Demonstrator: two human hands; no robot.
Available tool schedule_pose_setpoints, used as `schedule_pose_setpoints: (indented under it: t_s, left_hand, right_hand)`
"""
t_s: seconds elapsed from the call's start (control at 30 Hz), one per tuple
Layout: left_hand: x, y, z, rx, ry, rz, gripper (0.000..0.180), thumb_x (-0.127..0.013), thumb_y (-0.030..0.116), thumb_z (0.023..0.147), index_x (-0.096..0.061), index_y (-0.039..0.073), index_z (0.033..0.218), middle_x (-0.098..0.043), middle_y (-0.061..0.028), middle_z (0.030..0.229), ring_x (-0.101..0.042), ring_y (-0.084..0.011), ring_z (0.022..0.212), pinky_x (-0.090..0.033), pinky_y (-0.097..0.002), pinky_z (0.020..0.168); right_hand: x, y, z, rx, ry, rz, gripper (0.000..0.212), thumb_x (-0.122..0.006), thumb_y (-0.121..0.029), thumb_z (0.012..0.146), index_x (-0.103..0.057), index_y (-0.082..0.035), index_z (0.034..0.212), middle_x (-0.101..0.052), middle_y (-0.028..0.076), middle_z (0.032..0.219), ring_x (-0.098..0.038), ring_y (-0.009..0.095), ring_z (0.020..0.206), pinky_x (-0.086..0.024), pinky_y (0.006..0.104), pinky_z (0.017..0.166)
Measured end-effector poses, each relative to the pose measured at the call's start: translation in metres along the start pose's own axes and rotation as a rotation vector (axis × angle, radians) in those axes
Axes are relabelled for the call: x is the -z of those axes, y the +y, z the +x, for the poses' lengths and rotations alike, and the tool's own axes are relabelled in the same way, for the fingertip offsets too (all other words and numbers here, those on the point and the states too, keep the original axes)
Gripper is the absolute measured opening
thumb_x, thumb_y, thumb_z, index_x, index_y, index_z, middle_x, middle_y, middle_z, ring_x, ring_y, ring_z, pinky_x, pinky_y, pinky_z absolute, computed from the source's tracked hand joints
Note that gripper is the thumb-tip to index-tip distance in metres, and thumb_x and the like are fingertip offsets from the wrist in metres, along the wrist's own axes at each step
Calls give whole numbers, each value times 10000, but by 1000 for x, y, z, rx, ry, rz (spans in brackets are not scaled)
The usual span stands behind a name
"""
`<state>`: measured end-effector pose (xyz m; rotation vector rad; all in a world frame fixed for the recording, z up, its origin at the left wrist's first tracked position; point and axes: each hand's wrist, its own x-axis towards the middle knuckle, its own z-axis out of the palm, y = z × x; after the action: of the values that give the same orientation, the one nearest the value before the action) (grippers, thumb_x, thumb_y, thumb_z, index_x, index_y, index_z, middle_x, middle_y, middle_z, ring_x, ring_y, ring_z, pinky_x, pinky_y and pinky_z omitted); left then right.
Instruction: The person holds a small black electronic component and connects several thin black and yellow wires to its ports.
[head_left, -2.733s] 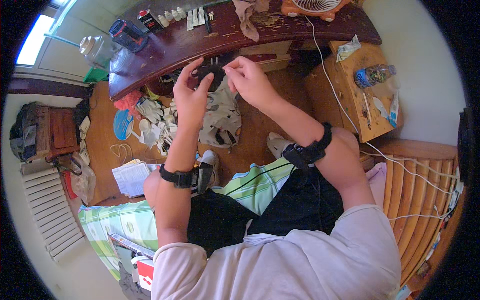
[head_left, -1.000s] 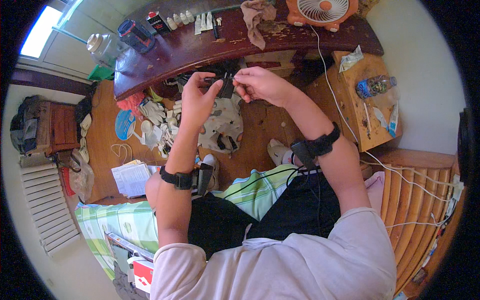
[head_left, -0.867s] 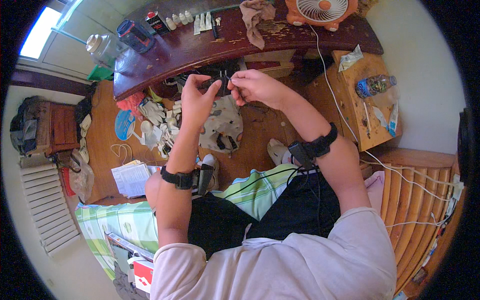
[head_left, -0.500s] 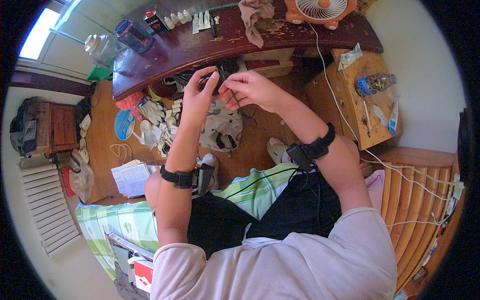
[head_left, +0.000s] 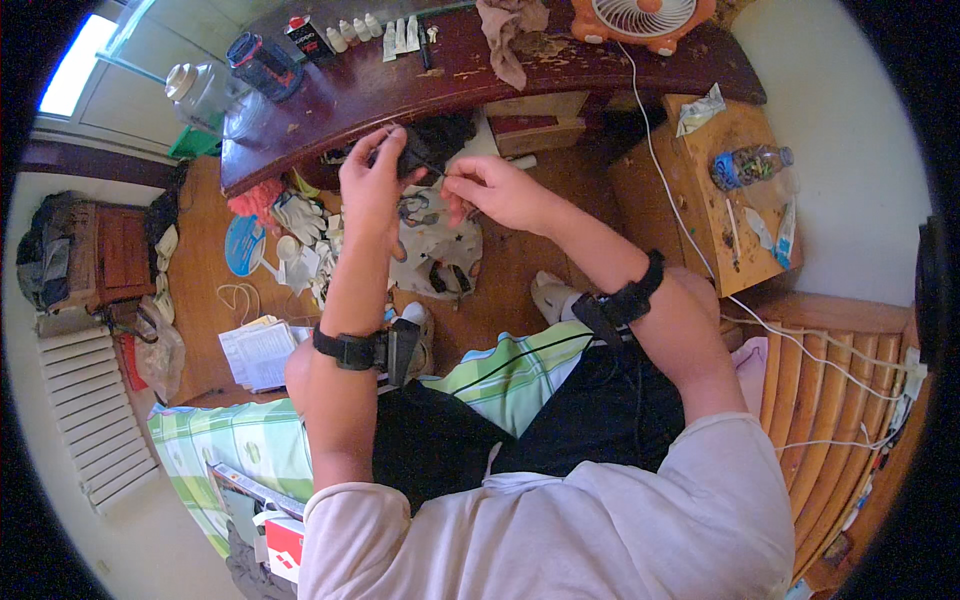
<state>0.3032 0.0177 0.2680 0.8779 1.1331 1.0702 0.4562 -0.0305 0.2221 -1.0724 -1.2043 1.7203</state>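
Observation:
Both my hands are raised below the front edge of a dark red desk. A thin black cord stretches between them. My left hand is curled, thumb and fingers closed round a dark part of the cord that is mostly hidden. With thumb and forefinger, my right hand pinches the other end of the short span. Behind the hands, under the desk, lies a dark heap I cannot make out. A black strap with a small box sits on each forearm.
A patterned white bag lies on the wooden floor beyond my feet. Gloves, a blue fan and papers lie to the left. An orange electric fan and a bottle stand at the right.
My left hand has shifted left and my right hand slightly down, so they are farther apart. The cord between them is now drawn out straighter.

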Motion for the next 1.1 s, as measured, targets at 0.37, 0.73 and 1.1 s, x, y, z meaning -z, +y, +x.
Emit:
schedule_pose_setpoints:
  t_s: [0.37,0.73,1.1]
  left_hand:
    - [34,17,14,-77,43,-171,214,-601,184,849,-572,16,978,-569,-48,900,-554,-140,814,-531,-302,663]
    - [31,17,3,155,-185,-180,171,-587,210,862,-594,96,989,-584,-20,889,-562,-145,803,-488,-308,649]
    - [17,3,-4,114,-417,325,226,-599,300,856,-637,123,992,-606,44,835,-541,-49,718,-443,-222,590]
  right_hand:
    - [10,23,2,128,-3,-297,194,-454,-156,925,-556,4,885,-569,37,725,-575,115,698,-436,245,633]
    - [16,34,13,99,241,-284,228,-524,-204,887,-606,2,835,-600,31,719,-550,95,592,-445,249,566]
    - [36,8,16,112,452,-221,270,-522,-260,894,-539,-38,741,-482,-15,620,-449,72,543,-390,231,526]
